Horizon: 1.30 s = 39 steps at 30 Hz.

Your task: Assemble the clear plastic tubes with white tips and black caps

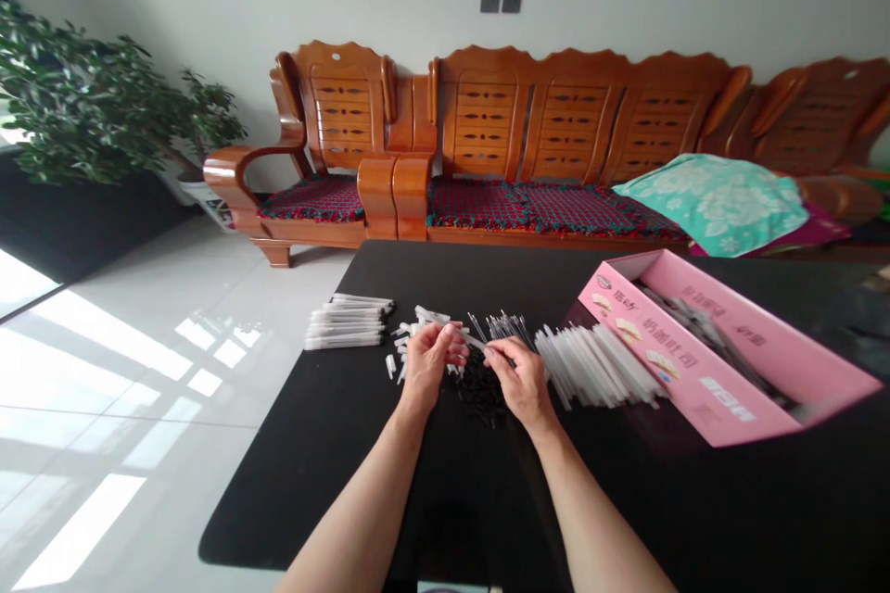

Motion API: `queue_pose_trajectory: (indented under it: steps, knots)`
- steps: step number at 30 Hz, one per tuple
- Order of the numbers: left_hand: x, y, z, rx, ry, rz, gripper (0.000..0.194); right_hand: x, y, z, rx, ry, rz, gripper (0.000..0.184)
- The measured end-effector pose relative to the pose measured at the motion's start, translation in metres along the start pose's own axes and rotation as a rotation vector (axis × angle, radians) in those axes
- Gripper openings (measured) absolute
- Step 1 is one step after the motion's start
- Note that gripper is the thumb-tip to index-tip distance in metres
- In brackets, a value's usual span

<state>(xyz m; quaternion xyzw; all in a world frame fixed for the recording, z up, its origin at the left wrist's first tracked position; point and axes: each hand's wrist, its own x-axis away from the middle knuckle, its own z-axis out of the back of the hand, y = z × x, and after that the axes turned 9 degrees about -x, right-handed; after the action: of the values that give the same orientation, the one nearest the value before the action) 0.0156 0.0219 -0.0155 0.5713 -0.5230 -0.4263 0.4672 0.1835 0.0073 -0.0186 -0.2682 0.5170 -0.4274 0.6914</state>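
Head view: left hand (424, 361), right hand (521, 384) clamped on tube (464, 334) near Chinese-printed pink carton (695, 380).

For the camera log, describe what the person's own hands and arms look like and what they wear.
The left hand and right hand are ungloved, with no ring, watch or bracelet visible. The left forearm and right forearm are bare as far as the picture's bottom edge, with no sleeve, cable or marking in view.
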Motion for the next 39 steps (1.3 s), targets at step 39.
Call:
queue_pose_trajectory:
  steps: [39]
  knots:
    - [-0.005,-0.0091,0.0013,0.079,0.072,0.005,0.046,-0.0002,0.0031,-0.0021,-0.049,-0.038,-0.055,0.013]
